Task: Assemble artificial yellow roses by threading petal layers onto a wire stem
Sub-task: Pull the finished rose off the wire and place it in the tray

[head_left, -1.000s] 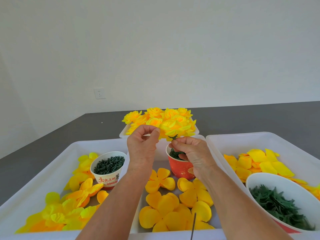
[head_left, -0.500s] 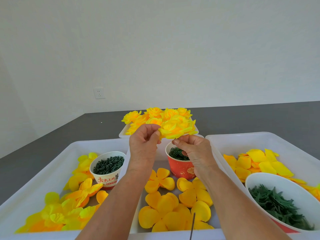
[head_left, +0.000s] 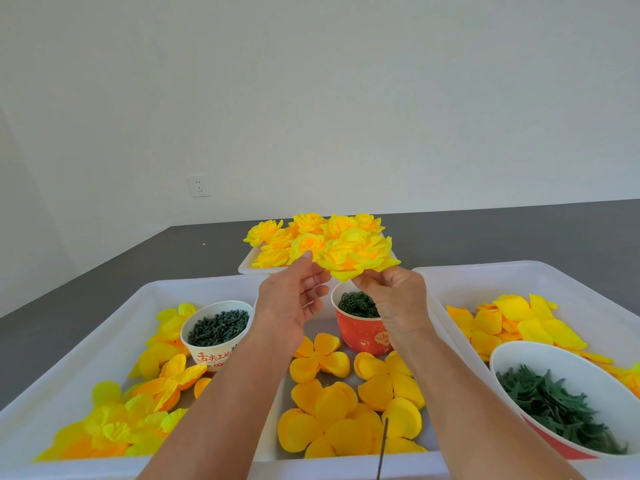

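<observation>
Two bare hands hold an assembled yellow rose [head_left: 356,258] up above the sorting trays.

The right hand [head_left: 394,299] pinches the bloom from beneath at its 5 o'clock edge, while the left hand [head_left: 291,306] is spread, palm turned inward, its fingertips touching the petals at 9 o'clock. Directly under the flower stands a red cup [head_left: 363,332] of green ring pieces; at its 9 o'clock, a white cup [head_left: 216,336] of dark green pieces. Loose orange-yellow petal layers [head_left: 332,410] lie in the centre tray at 6 o'clock, beside a thin wire stem [head_left: 382,445] at the bottom edge. Finished roses [head_left: 304,233] fill a small tray at 12 o'clock, just behind the held one. A white bowl [head_left: 540,355] of green leaves sits at 4 o'clock.
</observation>
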`<state>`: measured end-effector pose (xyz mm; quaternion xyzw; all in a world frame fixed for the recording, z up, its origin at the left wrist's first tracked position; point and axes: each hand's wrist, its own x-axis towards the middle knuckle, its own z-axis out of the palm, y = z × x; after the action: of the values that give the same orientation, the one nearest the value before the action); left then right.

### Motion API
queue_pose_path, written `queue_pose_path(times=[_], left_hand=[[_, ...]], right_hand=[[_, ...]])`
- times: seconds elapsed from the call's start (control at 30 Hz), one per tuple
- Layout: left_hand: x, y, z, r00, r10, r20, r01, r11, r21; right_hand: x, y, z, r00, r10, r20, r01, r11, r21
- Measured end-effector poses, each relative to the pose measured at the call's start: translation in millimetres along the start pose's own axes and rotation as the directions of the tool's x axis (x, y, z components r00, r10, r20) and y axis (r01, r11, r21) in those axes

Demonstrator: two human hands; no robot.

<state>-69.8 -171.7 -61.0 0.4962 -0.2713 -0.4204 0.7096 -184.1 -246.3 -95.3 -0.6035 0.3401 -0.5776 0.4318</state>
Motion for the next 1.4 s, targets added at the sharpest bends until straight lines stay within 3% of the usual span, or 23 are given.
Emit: queue_pose_path(times=[0.33,0.6,0.8,1.07,1.2,1.4], left_hand=[[0.1,-4.8,-1.0,0.999,0.036,0.027,-0.037,0.998,0.055],[-3.5,-7.1,3.8,0.955,0.294,0.042,-0.296,0.928,0.225],[1.1,-6.3,0.2,0.967,0.220,-0.129,-0.201,0.969,0.146],[-0.6,-9.3,1.1,0.975,0.171,-0.145,-0.146,0.974,0.172],[-2.8,-5.2,4.4,0.989,0.099,-0.107,-0.085,0.988,0.128],[-5.9,-1.3,6.3,0.999,0.033,0.041,-0.036,0.996,0.080]], right_hand=[[-0.2,0.4,-0.6,1.000,-0.014,0.006,0.015,0.993,-0.113],[-2.3,-2.3,-1.1,0.991,0.125,0.044,-0.127,0.990,0.055],[0.5,-9.1,-6.3,0.996,0.082,-0.031,-0.075,0.981,0.177],[-0.5,-7.5,-9.8,0.987,0.120,-0.109,-0.094,0.972,0.215],[1.6,-9.1,-4.2,0.983,0.158,-0.097,-0.140,0.975,0.172],[6.9,-10.6,2.5,0.998,0.034,-0.062,-0.037,0.998,-0.046]])
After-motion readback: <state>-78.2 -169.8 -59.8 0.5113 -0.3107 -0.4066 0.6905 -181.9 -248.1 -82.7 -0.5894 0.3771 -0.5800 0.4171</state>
